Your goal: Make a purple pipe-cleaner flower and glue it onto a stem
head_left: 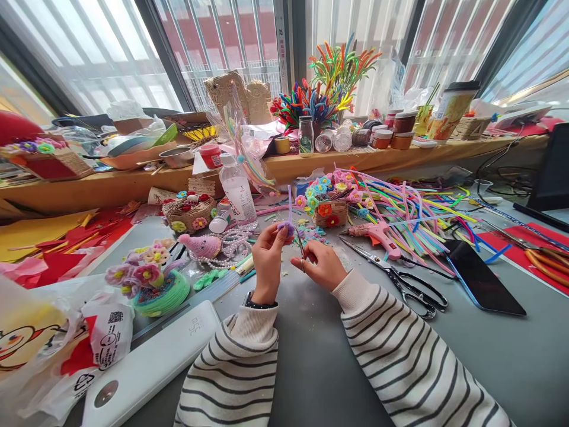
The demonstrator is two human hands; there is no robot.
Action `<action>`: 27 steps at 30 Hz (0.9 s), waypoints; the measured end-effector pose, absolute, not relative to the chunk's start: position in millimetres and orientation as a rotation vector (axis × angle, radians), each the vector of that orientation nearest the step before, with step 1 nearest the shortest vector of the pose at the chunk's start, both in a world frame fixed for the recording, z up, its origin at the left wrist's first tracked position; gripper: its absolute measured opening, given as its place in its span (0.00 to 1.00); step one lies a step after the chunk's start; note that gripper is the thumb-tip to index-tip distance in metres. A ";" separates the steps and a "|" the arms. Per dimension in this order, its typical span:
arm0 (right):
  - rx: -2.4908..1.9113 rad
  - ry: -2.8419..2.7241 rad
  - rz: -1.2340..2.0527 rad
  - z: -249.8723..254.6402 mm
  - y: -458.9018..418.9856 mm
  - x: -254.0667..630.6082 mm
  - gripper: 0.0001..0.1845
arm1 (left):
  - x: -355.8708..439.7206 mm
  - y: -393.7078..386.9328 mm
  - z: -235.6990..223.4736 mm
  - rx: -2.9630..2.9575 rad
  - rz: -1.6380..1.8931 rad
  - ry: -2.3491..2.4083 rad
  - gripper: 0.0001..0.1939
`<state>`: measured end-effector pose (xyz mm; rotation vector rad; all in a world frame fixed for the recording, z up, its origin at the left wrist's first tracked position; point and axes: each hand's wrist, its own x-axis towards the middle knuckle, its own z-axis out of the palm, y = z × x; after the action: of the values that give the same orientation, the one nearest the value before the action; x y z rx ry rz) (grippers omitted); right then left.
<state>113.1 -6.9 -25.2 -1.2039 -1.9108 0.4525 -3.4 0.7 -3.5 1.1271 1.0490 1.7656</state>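
My left hand (pixel 268 256) is raised over the grey table (pixel 511 356) and pinches a small purple pipe-cleaner flower (pixel 285 229) whose lilac stem (pixel 289 201) sticks straight up. Beside it my right hand (pixel 320 264) is closed on a thin dark tool (pixel 301 249), perhaps small pliers, whose tip reaches toward the flower. Both sleeves are striped white and dark.
Black scissors (pixel 402 279), a pink glue gun (pixel 376 232), a dark phone (pixel 482 277) and a heap of coloured pipe cleaners (pixel 413 204) lie to the right. Flower baskets (pixel 329 204), a plastic bottle (pixel 237 190), a green flower pot (pixel 155 284) and a white power bank (pixel 151 362) sit left.
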 end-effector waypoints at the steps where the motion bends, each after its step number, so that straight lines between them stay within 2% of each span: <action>1: -1.203 -1.912 0.452 -25.1 -6.9 113.0 0.22 | -3.0 0.5 -3.4 1.133 1.761 1.046 0.13; 15: -1.172 -1.821 0.454 -25.3 -7.1 113.7 0.21 | -1.4 -1.8 -1.7 1.134 1.728 1.019 0.11; 27: -1.135 -1.953 0.523 -24.5 -8.1 114.1 0.21 | -1.2 -3.8 -2.7 1.229 1.688 1.066 0.09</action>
<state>114.1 -8.1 -24.5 -1.1352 -1.9533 0.5228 -1.2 -3.8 -2.7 1.2287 1.0658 1.6876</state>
